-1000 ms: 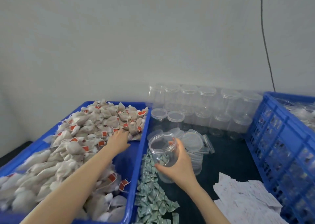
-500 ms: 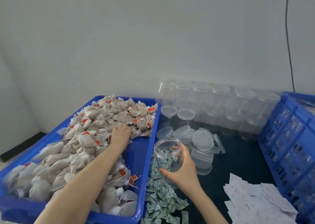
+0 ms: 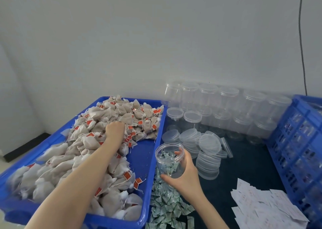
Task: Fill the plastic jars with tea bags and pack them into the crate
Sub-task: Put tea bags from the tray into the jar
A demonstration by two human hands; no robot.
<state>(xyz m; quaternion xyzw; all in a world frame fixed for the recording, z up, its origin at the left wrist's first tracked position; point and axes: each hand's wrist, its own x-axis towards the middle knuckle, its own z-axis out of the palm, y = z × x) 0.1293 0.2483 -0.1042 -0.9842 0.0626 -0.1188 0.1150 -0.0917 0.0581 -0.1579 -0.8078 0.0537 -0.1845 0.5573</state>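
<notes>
tea bags (image 3: 104, 124) lie heaped in the blue tray (image 3: 144, 160) on our left, beige pouches with red tags on strings; our left hand (image 3: 115, 129) is sunk knuckles-up into the far part of the heap, and we cannot tell whether its fingers are curled on a bag or spread, since they are buried; our right hand (image 3: 186, 174) holds the open plastic jar (image 3: 169, 159) just beside the tray's right wall, thumb low on the near side and fingers (image 3: 179, 153) wrapped round the far side near the rim, the jar empty as far as we can judge; to do this step well we would gather a loose handful without snagging the strings, keep the jar's mouth tilted toward the tray and close to its wall so nothing drops onto the bench (image 3: 244, 167), and hold the thin wall lightly so it does not buckle; the green shapes seen through the jar seem to be the small folded packets (image 3: 165, 204) lying behind it, though the clear wall makes this hard to settle; the crate (image 3: 296, 141) on the right is cut off by the edge, its contents only a blur; the lidded jars (image 3: 226, 106) at the back blend together; the print on the white slips (image 3: 264, 208) is unreadable.
</notes>
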